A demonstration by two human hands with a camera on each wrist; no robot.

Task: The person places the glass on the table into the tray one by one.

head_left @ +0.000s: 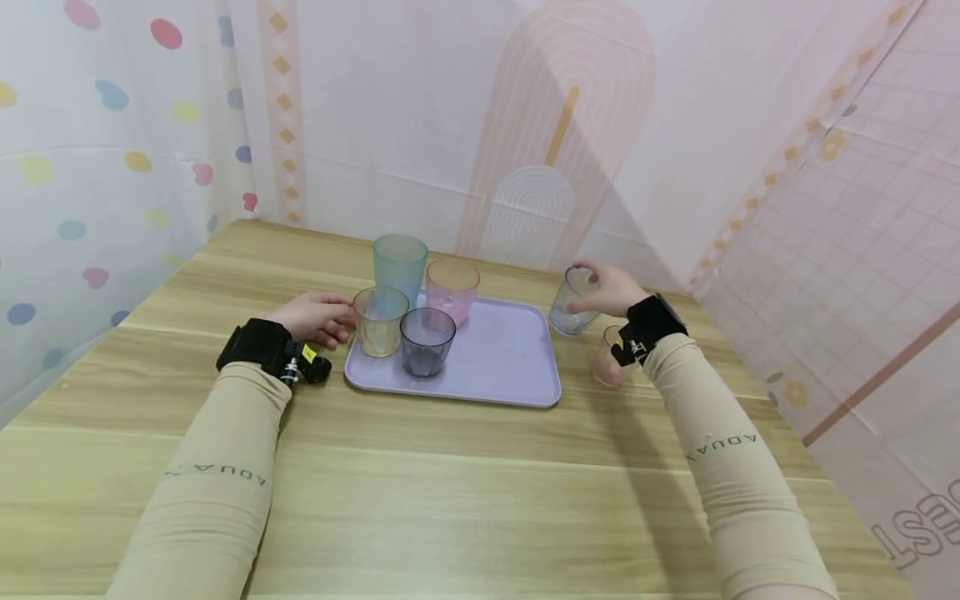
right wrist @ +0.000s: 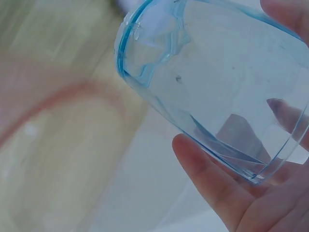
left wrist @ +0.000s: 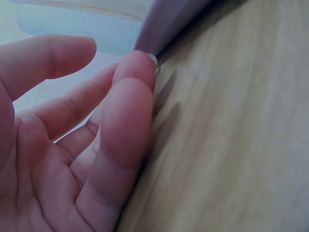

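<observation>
Four cups crowd the lilac tray's [head_left: 517, 367] nine-o'clock half; its three-o'clock half lies bare. Left hand [head_left: 315, 317] rests flat, fingers relaxed, against the tray's edge. Right hand [head_left: 611, 287] grips a tilted blue cup [head_left: 567, 312] just off the tray's rim.

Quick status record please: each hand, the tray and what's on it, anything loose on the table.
left hand: open, fingertips at the tray's left edge
right hand: grips a clear blue cup, tilted, right of the tray
tray: lilac, flat on the wooden table
on tray: teal cup, pink cup, yellow cup, grey cup
loose: pale pink cup under the right wrist
</observation>
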